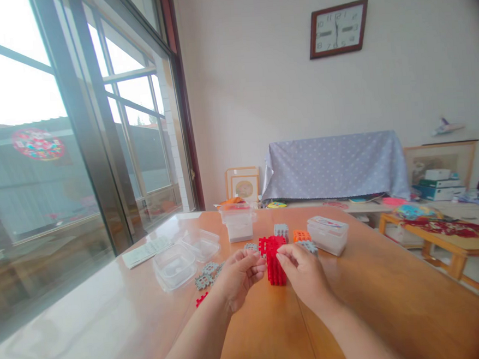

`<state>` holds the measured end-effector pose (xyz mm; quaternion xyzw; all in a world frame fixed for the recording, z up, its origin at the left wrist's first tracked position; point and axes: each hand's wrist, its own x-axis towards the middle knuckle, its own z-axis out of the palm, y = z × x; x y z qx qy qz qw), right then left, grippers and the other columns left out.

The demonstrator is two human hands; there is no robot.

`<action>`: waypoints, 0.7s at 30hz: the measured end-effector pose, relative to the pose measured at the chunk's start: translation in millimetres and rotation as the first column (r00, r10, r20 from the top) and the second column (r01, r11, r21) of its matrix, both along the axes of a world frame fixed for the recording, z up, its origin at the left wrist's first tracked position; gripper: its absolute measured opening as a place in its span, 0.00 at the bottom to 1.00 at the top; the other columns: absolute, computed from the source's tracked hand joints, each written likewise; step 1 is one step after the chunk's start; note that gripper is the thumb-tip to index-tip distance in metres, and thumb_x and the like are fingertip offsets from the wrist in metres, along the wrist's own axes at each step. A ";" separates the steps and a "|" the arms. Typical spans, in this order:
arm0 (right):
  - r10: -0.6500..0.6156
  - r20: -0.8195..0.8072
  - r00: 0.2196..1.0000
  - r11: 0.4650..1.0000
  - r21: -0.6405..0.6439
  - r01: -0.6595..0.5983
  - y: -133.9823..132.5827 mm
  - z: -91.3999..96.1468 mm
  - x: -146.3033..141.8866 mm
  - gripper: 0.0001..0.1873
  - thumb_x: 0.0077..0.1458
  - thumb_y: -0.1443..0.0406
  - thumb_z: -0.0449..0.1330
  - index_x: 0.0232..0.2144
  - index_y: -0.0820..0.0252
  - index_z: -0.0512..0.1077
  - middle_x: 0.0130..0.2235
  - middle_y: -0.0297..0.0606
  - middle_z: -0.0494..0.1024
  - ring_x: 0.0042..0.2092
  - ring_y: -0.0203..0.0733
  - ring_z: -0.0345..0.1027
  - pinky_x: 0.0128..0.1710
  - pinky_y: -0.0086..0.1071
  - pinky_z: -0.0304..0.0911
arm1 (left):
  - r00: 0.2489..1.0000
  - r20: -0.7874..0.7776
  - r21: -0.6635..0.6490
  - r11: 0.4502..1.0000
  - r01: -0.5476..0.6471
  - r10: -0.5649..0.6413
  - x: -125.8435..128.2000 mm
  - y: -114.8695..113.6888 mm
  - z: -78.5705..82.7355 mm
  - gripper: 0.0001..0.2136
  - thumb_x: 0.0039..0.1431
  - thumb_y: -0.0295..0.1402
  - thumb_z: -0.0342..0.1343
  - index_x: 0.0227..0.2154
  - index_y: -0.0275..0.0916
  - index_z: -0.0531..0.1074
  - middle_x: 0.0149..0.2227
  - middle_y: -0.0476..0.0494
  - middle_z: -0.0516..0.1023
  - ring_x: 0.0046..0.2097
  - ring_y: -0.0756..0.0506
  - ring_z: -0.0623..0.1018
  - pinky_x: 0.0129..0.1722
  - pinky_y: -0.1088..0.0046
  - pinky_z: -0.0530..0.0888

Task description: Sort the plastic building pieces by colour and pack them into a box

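Observation:
A red structure of interlocking toothed plastic pieces [276, 270] stands on the wooden table between my hands. My right hand [307, 276] pinches at its right edge with thumb and forefinger. Just left of it is my left hand [242, 278], palm turned inward, fingers loosely curled and apart, with nothing visible in them. Loose grey toothed pieces [204, 280] lie beyond my left forearm, and a red piece [201, 299] lies beside that forearm. Behind the red structure are a grey block [281, 230] and an orange block [301, 235]; another grey block [308, 246] is partly hidden by my right hand.
On the left of the table [355, 313] are a clear plastic tub [174, 266], a clear lid or tray [201, 244] and a printed sheet [146, 251]. A clear container [239, 223] stands at the back, a lidded box [328, 235] at right. Glass windows line the left side.

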<state>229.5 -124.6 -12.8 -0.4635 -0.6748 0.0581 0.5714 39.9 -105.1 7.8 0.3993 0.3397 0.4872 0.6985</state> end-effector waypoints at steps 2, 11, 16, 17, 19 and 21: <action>-0.033 -0.028 0.999 0.999 -0.001 0.033 3.7 1.1 9.0 0.08 0.62 0.60 0.57 0.37 0.54 0.75 0.37 0.38 0.79 0.38 0.44 0.71 0.40 0.35 0.65 | 0.997 -0.051 0.052 0.997 -0.053 0.056 -5.2 3.4 -5.3 0.15 0.51 0.37 0.68 0.34 0.38 0.68 0.34 0.42 0.79 0.33 0.50 0.79 0.36 0.75 0.74; -0.088 -0.015 0.996 0.995 -0.048 0.088 16.5 -3.0 24.6 0.10 0.61 0.58 0.57 0.36 0.55 0.76 0.35 0.36 0.79 0.36 0.43 0.70 0.39 0.34 0.64 | 0.927 -0.228 0.222 0.943 -0.247 0.297 -28.8 13.4 -17.2 0.18 0.45 0.42 0.69 0.32 0.37 0.69 0.30 0.45 0.78 0.30 0.50 0.77 0.32 0.74 0.71; -0.092 -0.008 0.996 0.995 -0.038 0.092 22.8 -7.8 25.8 0.11 0.60 0.57 0.58 0.35 0.56 0.77 0.33 0.36 0.78 0.34 0.42 0.69 0.36 0.34 0.63 | 0.909 -0.248 0.239 0.931 -0.277 0.334 -31.8 13.1 -15.6 0.19 0.42 0.43 0.69 0.30 0.37 0.70 0.29 0.46 0.77 0.30 0.49 0.77 0.30 0.75 0.70; -0.094 -0.012 0.996 0.995 -0.036 0.093 23.8 -8.7 26.3 0.11 0.60 0.57 0.58 0.35 0.56 0.77 0.33 0.36 0.78 0.34 0.42 0.69 0.36 0.33 0.63 | 0.907 -0.249 0.237 0.930 -0.281 0.338 -32.0 12.9 -15.3 0.19 0.42 0.43 0.69 0.30 0.37 0.70 0.29 0.45 0.78 0.30 0.48 0.78 0.30 0.75 0.70; -0.094 -0.017 0.995 0.995 -0.036 0.093 25.1 -10.1 27.0 0.11 0.60 0.57 0.58 0.35 0.55 0.77 0.33 0.36 0.78 0.34 0.42 0.69 0.35 0.33 0.63 | 0.904 -0.252 0.233 0.928 -0.291 0.346 -32.4 12.4 -14.5 0.19 0.42 0.44 0.69 0.31 0.37 0.70 0.29 0.45 0.78 0.30 0.48 0.78 0.30 0.75 0.71; -0.093 -0.012 0.996 0.995 -0.035 0.093 25.4 -10.8 27.3 0.11 0.60 0.57 0.58 0.35 0.55 0.77 0.33 0.35 0.78 0.33 0.41 0.69 0.35 0.33 0.63 | 0.900 -0.256 0.231 0.927 -0.296 0.352 -32.8 11.8 -13.8 0.19 0.42 0.43 0.69 0.31 0.37 0.70 0.29 0.44 0.78 0.30 0.48 0.78 0.31 0.74 0.71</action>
